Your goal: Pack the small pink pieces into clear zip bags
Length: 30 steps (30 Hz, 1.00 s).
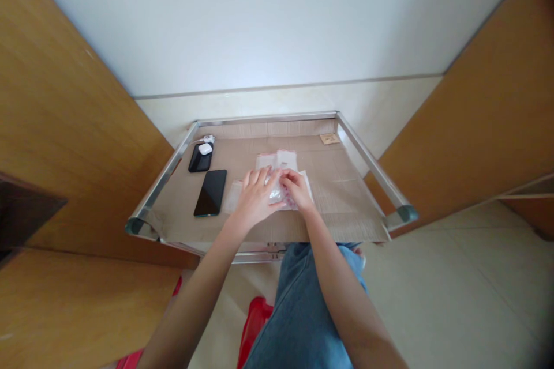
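Forearms [346, 300] (2, bare) over cardboard [337, 190] | left hand [255, 199]: fingers spread on clear bag [277, 193], probably steadying it | right hand [298, 189]: fingers curled at bag's edge, cannot tell if gripping | bag mid-cardboard | phone [210, 193] off left, likely freeing space

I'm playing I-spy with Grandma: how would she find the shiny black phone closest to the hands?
Find the silver-framed table covered with brown cardboard, in front of the white wall. On its left half, left of the person's bare left hand, lies the flat, rectangular black phone. Nothing rests on it, while the black rectangular thing behind it carries a rounded white case.
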Each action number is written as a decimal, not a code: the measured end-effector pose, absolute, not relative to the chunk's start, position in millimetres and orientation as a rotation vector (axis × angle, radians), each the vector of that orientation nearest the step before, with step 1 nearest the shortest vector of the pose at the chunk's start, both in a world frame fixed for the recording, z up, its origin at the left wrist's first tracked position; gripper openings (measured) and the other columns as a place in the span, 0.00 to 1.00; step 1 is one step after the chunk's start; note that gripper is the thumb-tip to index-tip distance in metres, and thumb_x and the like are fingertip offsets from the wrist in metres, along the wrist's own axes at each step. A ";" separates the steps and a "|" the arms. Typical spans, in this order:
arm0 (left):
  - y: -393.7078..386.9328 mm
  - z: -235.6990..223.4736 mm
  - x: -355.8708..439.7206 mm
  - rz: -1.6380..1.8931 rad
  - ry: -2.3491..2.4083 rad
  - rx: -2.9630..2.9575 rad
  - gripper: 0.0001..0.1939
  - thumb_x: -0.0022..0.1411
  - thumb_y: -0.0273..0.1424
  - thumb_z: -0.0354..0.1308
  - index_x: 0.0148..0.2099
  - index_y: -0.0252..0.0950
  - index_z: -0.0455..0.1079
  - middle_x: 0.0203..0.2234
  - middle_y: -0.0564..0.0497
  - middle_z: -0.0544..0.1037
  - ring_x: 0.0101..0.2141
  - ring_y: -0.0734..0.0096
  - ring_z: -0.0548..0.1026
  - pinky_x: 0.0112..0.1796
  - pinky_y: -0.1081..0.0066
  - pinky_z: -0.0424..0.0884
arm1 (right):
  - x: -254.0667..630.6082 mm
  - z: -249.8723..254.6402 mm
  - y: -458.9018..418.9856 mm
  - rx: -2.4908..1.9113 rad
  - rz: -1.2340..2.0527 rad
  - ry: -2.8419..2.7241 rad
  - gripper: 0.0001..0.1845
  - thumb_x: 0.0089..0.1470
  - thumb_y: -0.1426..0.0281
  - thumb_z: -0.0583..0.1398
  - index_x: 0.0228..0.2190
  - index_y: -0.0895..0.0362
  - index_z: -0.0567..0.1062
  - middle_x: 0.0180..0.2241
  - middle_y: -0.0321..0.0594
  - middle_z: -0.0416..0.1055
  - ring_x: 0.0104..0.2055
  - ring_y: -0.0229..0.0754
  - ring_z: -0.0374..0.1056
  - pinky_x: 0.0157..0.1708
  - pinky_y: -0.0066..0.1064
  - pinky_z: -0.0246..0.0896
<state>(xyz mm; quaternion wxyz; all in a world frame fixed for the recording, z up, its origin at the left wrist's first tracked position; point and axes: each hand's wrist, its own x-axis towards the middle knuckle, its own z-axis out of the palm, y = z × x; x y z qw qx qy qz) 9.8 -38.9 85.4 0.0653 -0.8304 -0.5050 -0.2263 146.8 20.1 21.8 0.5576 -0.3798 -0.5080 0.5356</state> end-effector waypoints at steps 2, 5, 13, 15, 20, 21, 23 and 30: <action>-36.6 76.4 12.5 -0.665 -1.543 -2.517 0.40 0.49 0.43 0.62 0.61 0.42 0.52 0.52 0.40 0.67 0.50 0.50 0.65 0.51 0.53 0.56 | 146.4 24.1 18.9 -0.826 1.321 -1.155 0.05 0.41 0.70 0.58 0.26 0.54 0.73 0.25 0.31 0.69 0.26 0.34 0.62 0.29 0.26 0.57; -34.1 66.7 10.0 -0.671 -1.586 -2.509 0.38 0.52 0.41 0.60 0.62 0.41 0.51 0.48 0.40 0.70 0.45 0.52 0.70 0.46 0.57 0.62 | 148.6 28.4 17.2 -0.777 1.378 -1.120 0.04 0.40 0.69 0.61 0.25 0.54 0.71 0.25 0.31 0.68 0.27 0.33 0.62 0.28 0.25 0.57; -26.9 60.7 -11.8 -0.838 -1.749 -2.512 0.25 0.58 0.27 0.52 0.58 0.39 0.56 0.36 0.48 0.74 0.33 0.67 0.74 0.35 0.69 0.69 | 163.7 38.8 13.7 -0.855 1.410 -1.169 0.11 0.45 0.61 0.61 0.31 0.54 0.72 0.27 0.34 0.71 0.24 0.33 0.63 0.25 0.26 0.57; -25.8 56.2 -13.8 -0.873 -1.769 -2.542 0.23 0.57 0.26 0.53 0.55 0.39 0.60 0.36 0.48 0.74 0.32 0.67 0.73 0.36 0.68 0.69 | 165.9 37.7 14.0 -0.879 1.385 -1.195 0.11 0.43 0.62 0.62 0.30 0.55 0.72 0.26 0.33 0.71 0.24 0.33 0.63 0.24 0.25 0.56; -26.6 45.7 -14.1 -1.032 -1.846 -2.620 0.23 0.56 0.22 0.52 0.54 0.39 0.60 0.45 0.47 0.71 0.29 0.74 0.72 0.38 0.69 0.71 | 175.0 37.7 11.2 -1.033 1.351 -1.302 0.13 0.44 0.60 0.61 0.27 0.56 0.69 0.21 0.32 0.68 0.21 0.32 0.61 0.18 0.23 0.53; -27.1 45.2 -14.3 -1.044 -1.869 -2.619 0.22 0.57 0.21 0.51 0.54 0.39 0.60 0.45 0.47 0.71 0.29 0.75 0.73 0.38 0.69 0.71 | 177.8 38.9 9.3 -1.063 1.403 -1.352 0.13 0.45 0.59 0.61 0.26 0.56 0.68 0.21 0.32 0.68 0.20 0.32 0.61 0.18 0.23 0.54; -28.9 45.7 -14.6 -1.001 -1.902 -2.591 0.19 0.57 0.23 0.52 0.52 0.38 0.62 0.44 0.47 0.72 0.32 0.73 0.73 0.40 0.68 0.71 | 183.3 41.5 4.7 -1.095 1.541 -1.428 0.15 0.47 0.56 0.59 0.25 0.56 0.67 0.20 0.32 0.68 0.18 0.32 0.61 0.16 0.22 0.55; -42.0 35.9 0.4 -0.674 -1.847 -2.543 0.24 0.56 0.39 0.56 0.53 0.35 0.62 0.50 0.40 0.67 0.49 0.54 0.67 0.49 0.57 0.65 | 187.3 35.7 -0.4 -1.138 1.720 -1.511 0.18 0.48 0.52 0.58 0.28 0.55 0.69 0.27 0.36 0.71 0.25 0.34 0.66 0.20 0.23 0.62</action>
